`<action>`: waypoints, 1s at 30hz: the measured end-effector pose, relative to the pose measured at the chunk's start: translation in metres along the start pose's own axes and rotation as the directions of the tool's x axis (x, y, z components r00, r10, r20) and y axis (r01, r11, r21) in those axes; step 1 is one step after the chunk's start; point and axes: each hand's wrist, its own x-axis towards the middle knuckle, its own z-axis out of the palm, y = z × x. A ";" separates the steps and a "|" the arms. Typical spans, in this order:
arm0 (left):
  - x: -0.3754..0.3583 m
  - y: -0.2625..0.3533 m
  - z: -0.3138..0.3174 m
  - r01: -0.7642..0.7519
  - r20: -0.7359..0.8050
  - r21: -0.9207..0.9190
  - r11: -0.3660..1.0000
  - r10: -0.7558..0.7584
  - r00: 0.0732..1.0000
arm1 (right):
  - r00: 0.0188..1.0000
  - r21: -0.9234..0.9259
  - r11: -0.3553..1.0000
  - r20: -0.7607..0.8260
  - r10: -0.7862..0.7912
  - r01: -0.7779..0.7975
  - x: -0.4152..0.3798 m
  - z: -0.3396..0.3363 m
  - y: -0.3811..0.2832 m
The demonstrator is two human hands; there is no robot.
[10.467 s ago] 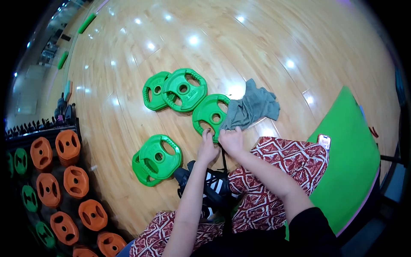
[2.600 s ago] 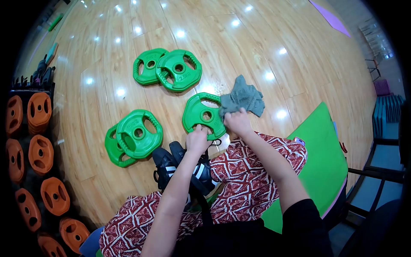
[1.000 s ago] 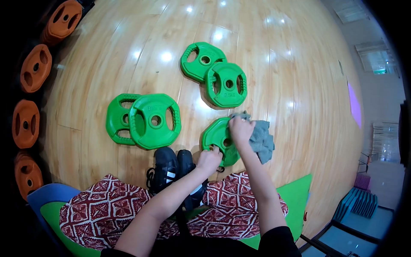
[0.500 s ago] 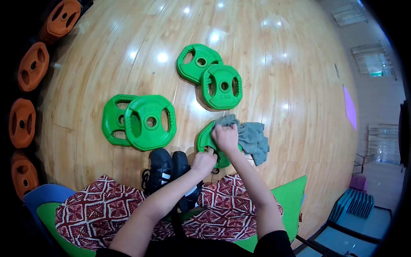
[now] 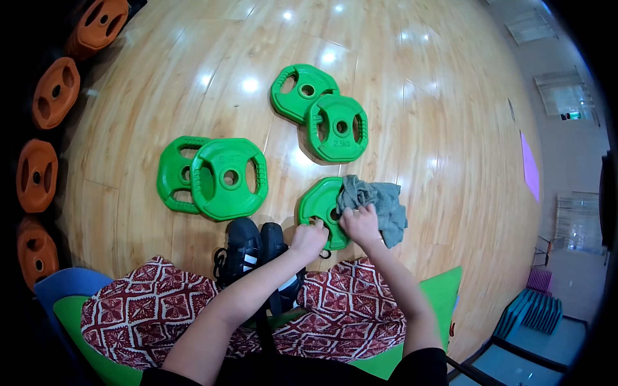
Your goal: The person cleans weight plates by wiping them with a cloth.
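A green weight plate [image 5: 315,198] lies on the floor in front of my feet. My left hand [image 5: 310,237] is closed around its near grip, fingers curled into the handle slot. In my right hand [image 5: 360,223] a grey-green cloth [image 5: 386,204] is bunched, pressed on the plate's right side and hiding part of it. The rest of the cloth spreads over the floor to the right. Two overlapping green plates [image 5: 229,204] lie to the left. Farther off, another green plate marked 2.5KG [image 5: 337,152] rests partly on a second one [image 5: 293,103].
Orange weight plates [image 5: 37,177] stand along the left edge. Black shoes [image 5: 243,241] are just left of the near plate. Beneath my patterned trousers [image 5: 148,309] is a green mat [image 5: 441,293]. A purple mat [image 5: 530,164] lies far right on the wooden floor [image 5: 444,212].
My right hand has moved with the cloth from the plate's upper part down and right, uncovering its centre hole. My left hand keeps its grip. The view has shifted slightly.
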 end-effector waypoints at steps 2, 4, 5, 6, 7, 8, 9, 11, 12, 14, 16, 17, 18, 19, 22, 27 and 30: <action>0.000 0.001 -0.001 -0.010 -0.005 0.018 1.000 0.010 1.000 | 0.994 -0.037 0.993 0.007 0.113 -0.112 -0.009 0.001 0.019; 0.001 -0.001 0.003 -0.005 -0.034 0.005 1.000 0.006 0.999 | 0.931 -0.115 0.925 -0.003 0.365 -0.363 -0.021 0.002 0.026; 0.001 -0.001 0.004 0.002 -0.041 0.000 1.000 -0.002 0.999 | 0.935 -0.119 0.928 -0.002 0.355 -0.353 -0.030 0.008 0.021; 0.001 -0.001 0.006 -0.004 -0.050 -0.002 1.000 0.004 0.999 | 0.898 -0.131 0.890 -0.007 0.440 -0.437 -0.042 0.015 0.012; 0.001 -0.002 0.005 -0.014 -0.056 0.000 1.000 0.014 0.998 | 0.850 -0.139 0.841 -0.014 0.526 -0.523 -0.047 0.018 0.002; 0.001 -0.003 0.005 -0.015 -0.057 0.000 1.000 0.015 0.998 | 0.851 -0.140 0.841 -0.015 0.526 -0.522 -0.051 0.019 -0.001; 0.001 -0.003 0.003 -0.008 -0.052 0.005 1.000 0.008 0.999 | 0.909 -0.069 0.906 0.000 0.418 -0.417 -0.054 0.015 -0.006; 0.002 -0.002 0.002 -0.017 -0.040 0.008 1.000 0.018 0.999 | 0.970 0.052 0.969 0.017 0.241 -0.242 -0.051 -0.003 -0.020; 0.003 -0.003 0.003 -0.004 0.014 -0.020 1.000 0.004 1.000 | 0.984 0.063 0.982 -0.005 0.179 -0.178 -0.050 -0.001 -0.023; 0.006 -0.001 0.003 0.009 0.064 -0.044 0.999 -0.006 0.998 | 0.989 0.086 0.987 -0.042 0.139 -0.135 -0.034 -0.001 -0.034; 0.004 -0.002 0.001 0.045 0.095 -0.046 0.998 -0.041 0.995 | 0.986 0.078 0.988 -0.083 0.143 -0.136 -0.013 0.007 -0.043; 0.003 -0.003 0.004 0.037 0.057 -0.051 0.998 -0.034 0.998 | 0.982 0.072 0.988 -0.123 0.143 -0.135 -0.002 0.010 -0.046; 0.001 -0.003 0.005 0.042 0.058 -0.044 0.998 -0.039 0.998 | 0.982 0.080 0.988 -0.127 0.141 -0.131 0.006 0.012 -0.045; 0.001 -0.002 0.005 0.040 0.046 -0.048 0.998 -0.038 0.998 | 0.971 0.065 0.985 -0.168 0.171 -0.162 0.014 0.013 -0.042; 0.000 -0.003 0.005 0.036 0.031 -0.059 0.998 -0.034 0.999 | 0.950 0.041 0.980 -0.241 0.200 -0.196 0.017 0.014 -0.040; -0.001 -0.004 0.008 0.018 -0.010 -0.048 0.999 -0.019 1.000 | 0.918 -0.004 0.942 -0.228 0.326 -0.335 -0.004 0.017 -0.033; -0.001 -0.004 0.009 0.009 -0.002 -0.045 0.999 -0.009 1.000 | 0.853 -0.035 0.853 -0.082 0.516 -0.520 -0.024 0.020 -0.002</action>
